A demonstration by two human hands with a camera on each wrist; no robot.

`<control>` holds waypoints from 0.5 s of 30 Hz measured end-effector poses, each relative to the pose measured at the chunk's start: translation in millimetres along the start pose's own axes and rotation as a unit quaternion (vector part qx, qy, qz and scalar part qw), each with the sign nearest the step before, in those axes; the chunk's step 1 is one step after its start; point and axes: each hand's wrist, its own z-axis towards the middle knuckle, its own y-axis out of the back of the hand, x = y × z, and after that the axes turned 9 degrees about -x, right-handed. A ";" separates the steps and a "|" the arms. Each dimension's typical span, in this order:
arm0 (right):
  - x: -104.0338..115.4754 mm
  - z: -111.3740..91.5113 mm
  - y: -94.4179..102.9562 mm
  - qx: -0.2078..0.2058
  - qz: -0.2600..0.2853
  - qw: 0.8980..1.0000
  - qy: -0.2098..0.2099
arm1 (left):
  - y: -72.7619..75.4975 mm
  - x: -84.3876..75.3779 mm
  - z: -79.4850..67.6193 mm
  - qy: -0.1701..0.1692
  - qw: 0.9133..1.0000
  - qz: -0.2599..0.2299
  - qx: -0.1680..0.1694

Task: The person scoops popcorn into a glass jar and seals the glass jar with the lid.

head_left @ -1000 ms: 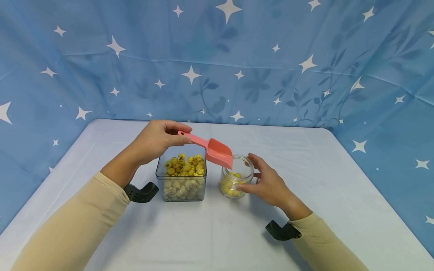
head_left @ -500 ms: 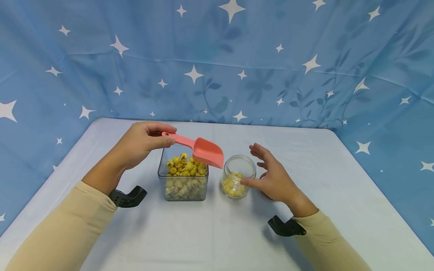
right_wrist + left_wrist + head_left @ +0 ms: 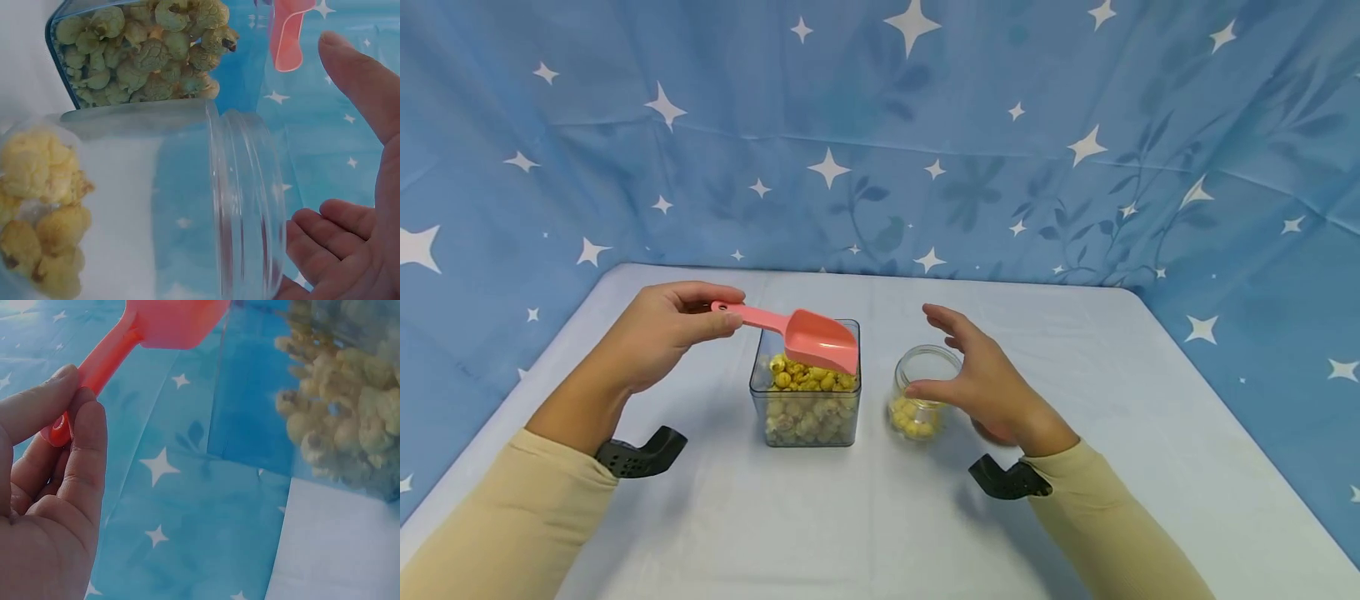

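Note:
My left hand (image 3: pixel 655 337) pinches the handle end of a pink scoop (image 3: pixel 820 340) between thumb and fingers. The scoop's bowl overlaps a clear square container (image 3: pixel 805 393) of yellow popcorn (image 3: pixel 805 379) in the head view. To its right stands an upright, lidless glass jar (image 3: pixel 900 392) with a few popcorn pieces at the bottom. My right hand (image 3: pixel 988 387) is spread beside the jar, thumb overlapping it in the head view. The right wrist view shows the jar's threaded neck (image 3: pixel 250 206) between thumb and fingers, nothing gripped.
A reddish disc (image 3: pixel 992 433) lies on the white tablecloth (image 3: pixel 790 517), partly hidden behind my right hand. A blue curtain with white stars (image 3: pixel 880 167) hangs behind the table. Black bands (image 3: pixel 640 454) sit on both wrists.
My left hand has drawn the scoop left, from the jar's mouth to over the popcorn container. My right hand has let go of the jar and spread its fingers.

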 end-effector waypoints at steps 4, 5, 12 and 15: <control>5.9 3.6 -5.6 0.019 0.029 0.999 -0.034 | 5.8 3.2 -1.8 -0.003 1.000 0.016 -0.009; 7.4 4.5 -7.0 0.024 0.034 0.998 -0.039 | 7.0 3.9 -2.1 -0.004 1.000 0.018 -0.011; 16.8 17.4 -17.2 0.053 -0.014 0.998 0.022 | 14.8 10.2 -4.9 -0.011 1.000 0.021 -0.020; 20.1 24.0 -21.5 0.063 -0.046 0.995 0.070 | 17.4 12.6 -6.0 -0.012 1.000 0.016 -0.021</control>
